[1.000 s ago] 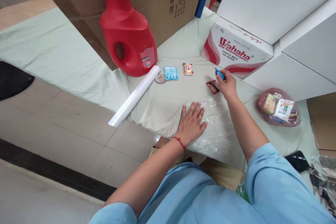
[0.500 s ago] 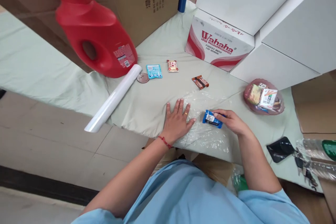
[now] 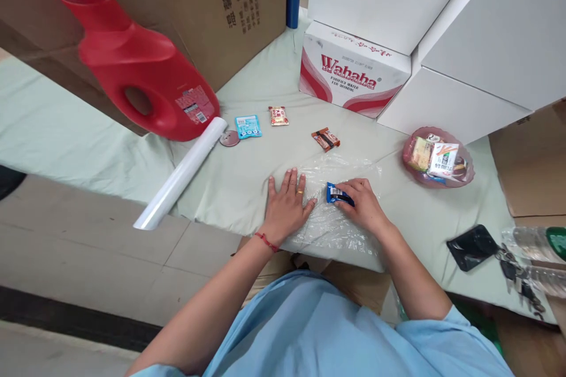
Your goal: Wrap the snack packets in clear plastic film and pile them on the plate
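My left hand (image 3: pixel 286 206) lies flat on the left edge of a clear plastic film sheet (image 3: pixel 327 230), fingers spread. In my right hand (image 3: pixel 361 203) is a small blue snack packet (image 3: pixel 336 193), gripped at its right end and low over the film. Beyond the film lie an orange-brown snack packet (image 3: pixel 326 139), a small red and cream packet (image 3: pixel 278 116) and a light blue packet (image 3: pixel 248 126). A round brownish disc (image 3: pixel 229 138) sits beside the light blue one. Left of them is a white roll (image 3: pixel 181 174), its near end jutting past the table edge.
A large red jug (image 3: pixel 150 82) stands at the left before a cardboard box (image 3: pixel 190 6). At the back is a Wahaha carton (image 3: pixel 349 73). On the right are a pink bowl (image 3: pixel 409 168) of snacks, a black pouch (image 3: pixel 471 249), keys (image 3: pixel 510 271) and plastic bottles (image 3: pixel 533 242).
My right hand has moved left with the blue packet, closer to my left hand. The left hand stays pressed on the film. The whole view has shifted slightly.
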The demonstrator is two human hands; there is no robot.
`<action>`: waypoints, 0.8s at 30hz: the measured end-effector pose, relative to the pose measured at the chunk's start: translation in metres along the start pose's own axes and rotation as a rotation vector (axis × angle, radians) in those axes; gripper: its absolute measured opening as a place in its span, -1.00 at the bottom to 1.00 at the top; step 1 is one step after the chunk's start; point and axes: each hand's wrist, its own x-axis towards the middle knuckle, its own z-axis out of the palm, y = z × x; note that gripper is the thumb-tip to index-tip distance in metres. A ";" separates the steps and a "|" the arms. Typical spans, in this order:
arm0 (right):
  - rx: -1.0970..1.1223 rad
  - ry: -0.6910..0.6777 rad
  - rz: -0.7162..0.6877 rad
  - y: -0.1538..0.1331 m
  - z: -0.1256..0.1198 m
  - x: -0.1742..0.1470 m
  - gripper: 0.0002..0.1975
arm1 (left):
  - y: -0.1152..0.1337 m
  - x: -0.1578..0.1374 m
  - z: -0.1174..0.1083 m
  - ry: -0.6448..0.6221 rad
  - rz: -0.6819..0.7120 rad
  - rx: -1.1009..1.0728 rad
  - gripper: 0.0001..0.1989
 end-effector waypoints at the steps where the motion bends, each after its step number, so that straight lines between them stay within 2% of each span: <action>1: 0.016 0.021 0.007 0.000 0.002 0.000 -0.58 | 0.000 0.000 0.000 0.000 0.000 0.006 -0.26; 5: 0.006 -0.006 0.008 -0.005 0.007 0.007 -0.57 | 0.001 0.000 0.000 -0.001 -0.002 0.016 -0.25; 9: 0.015 -0.011 -0.013 -0.010 -0.003 0.031 -0.68 | 0.001 -0.001 0.000 0.010 0.002 -0.007 -0.25; 12: 0.014 -0.003 0.003 -0.015 -0.013 0.069 -0.69 | 0.000 -0.002 0.001 0.023 0.010 -0.033 -0.24; 15: -0.036 -0.023 0.044 -0.025 -0.010 0.127 -0.66 | -0.002 -0.002 0.002 0.042 0.017 -0.058 -0.24; 18: -0.149 -0.047 0.070 -0.041 0.012 0.197 -0.59 | -0.003 -0.003 0.001 0.038 0.024 -0.078 -0.25; 20: -0.204 -0.015 0.065 -0.052 0.034 0.240 -0.50 | -0.003 -0.003 0.000 0.024 0.029 -0.084 -0.25; 22: -0.209 0.010 0.066 -0.063 0.058 0.273 -0.41 | -0.003 -0.003 -0.002 0.009 0.032 -0.087 -0.25; 24: -0.204 0.005 0.087 -0.071 0.078 0.292 -0.40 | -0.003 -0.002 -0.003 -0.005 0.032 -0.094 -0.25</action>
